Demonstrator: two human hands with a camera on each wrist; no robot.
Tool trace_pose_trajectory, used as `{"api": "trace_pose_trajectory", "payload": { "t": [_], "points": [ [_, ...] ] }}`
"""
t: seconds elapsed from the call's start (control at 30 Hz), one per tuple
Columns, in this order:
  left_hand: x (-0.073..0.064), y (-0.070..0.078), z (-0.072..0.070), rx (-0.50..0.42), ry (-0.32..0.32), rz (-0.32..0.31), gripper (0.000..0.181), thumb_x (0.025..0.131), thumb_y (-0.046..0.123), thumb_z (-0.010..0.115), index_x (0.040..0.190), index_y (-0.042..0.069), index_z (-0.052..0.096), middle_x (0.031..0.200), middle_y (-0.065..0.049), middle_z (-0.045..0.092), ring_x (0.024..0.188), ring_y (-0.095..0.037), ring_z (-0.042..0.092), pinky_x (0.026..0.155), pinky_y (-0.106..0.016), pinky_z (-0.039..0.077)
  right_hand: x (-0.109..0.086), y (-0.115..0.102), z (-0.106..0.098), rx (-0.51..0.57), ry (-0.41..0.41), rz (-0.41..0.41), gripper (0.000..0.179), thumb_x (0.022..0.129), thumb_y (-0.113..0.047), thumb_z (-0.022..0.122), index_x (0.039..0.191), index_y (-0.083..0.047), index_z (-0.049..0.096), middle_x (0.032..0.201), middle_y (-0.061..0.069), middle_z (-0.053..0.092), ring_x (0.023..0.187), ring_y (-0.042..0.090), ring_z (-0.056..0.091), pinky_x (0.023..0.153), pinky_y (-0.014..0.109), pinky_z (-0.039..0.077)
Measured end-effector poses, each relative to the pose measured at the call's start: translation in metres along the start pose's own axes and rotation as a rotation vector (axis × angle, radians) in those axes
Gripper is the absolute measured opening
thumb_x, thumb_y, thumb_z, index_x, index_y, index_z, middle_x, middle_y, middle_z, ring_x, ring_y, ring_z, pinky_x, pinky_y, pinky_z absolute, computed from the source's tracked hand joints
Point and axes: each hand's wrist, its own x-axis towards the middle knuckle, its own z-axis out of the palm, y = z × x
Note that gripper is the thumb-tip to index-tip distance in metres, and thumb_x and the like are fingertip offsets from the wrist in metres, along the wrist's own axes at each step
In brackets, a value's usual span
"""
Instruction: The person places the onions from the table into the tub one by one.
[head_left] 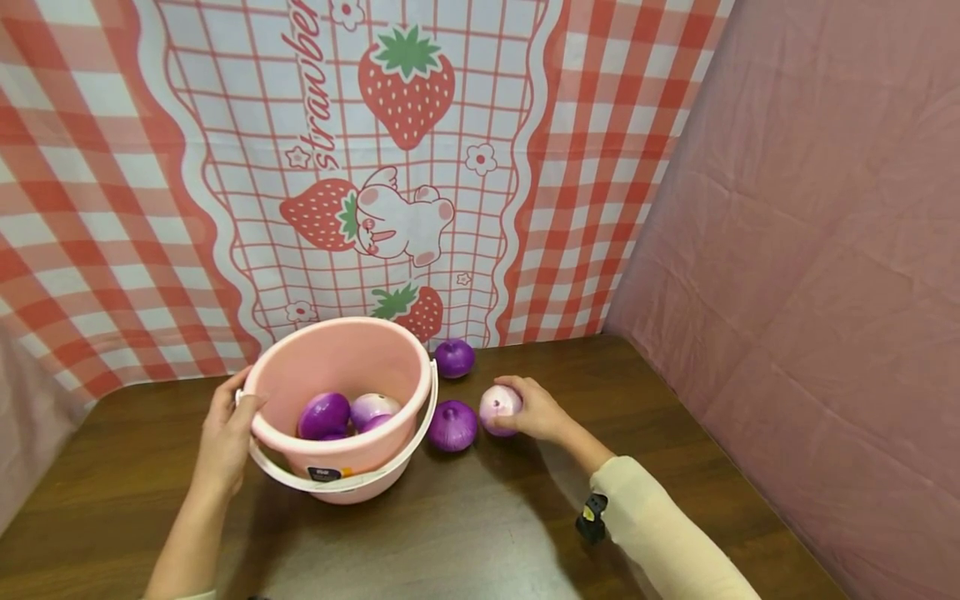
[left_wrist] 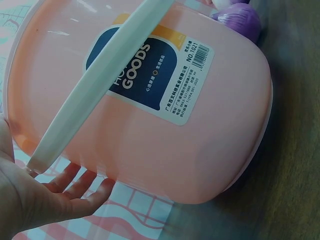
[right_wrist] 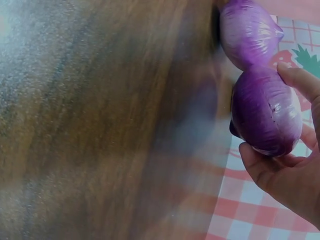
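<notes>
1. As counted from the head view, one pink bucket (head_left: 337, 354) sits on one wooden table (head_left: 480, 533), with one white handle (left_wrist: 97, 87) hanging down across its outer side and one label (left_wrist: 150, 75) on its wall.
2. Onions outside the bucket: three, all to its right. One purple onion at the back (head_left: 454, 358) lies near the cloth, one purple onion at the front (head_left: 453, 426) is just beside the bucket, and one pale onion (head_left: 497, 403) is in a hand.
3. Onions inside the bucket: three can be made out, namely a purple onion on the left (head_left: 324, 416), a whitish onion (head_left: 371, 406) and a second purple one (head_left: 377, 422) partly hidden by the rim. A sliver of purple shows lower down; whether it is a fourth cannot be told.
4. Left hand (head_left: 225, 433): clamped on the bucket's rim at its left side, thumb over the edge, the other fingers a little spread against the outer wall.
5. Right hand (head_left: 536, 408): open only as wide as the pale onion, thumb on one side and fingers on the other. Whether that onion is off the table cannot be told.
6. The hands are well apart, bucket between them.
7. Behind: one checked cloth (head_left: 600, 167) with three printed strawberries.
</notes>
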Motion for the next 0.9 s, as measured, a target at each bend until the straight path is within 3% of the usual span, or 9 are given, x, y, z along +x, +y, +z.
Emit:
{"api": "trace_pose_trajectory", "payload": {
  "t": [0.9],
  "points": [
    [0.001, 0.001, 0.001, 0.013, 0.014, -0.036, 0.048, 0.094, 0.014, 0.047, 0.140, 0.008, 0.035, 0.113, 0.016, 0.044, 0.091, 0.006, 0.053, 0.075, -0.007, 0.048, 0.011, -0.023, -0.027, 0.008, 0.034, -0.070, 0.068, 0.069, -0.029, 0.081, 0.128, -0.009, 0.054, 0.114, 0.015, 0.056, 0.102, 0.026, 0.053, 0.085, 0.041, 0.050]
  ]
}}
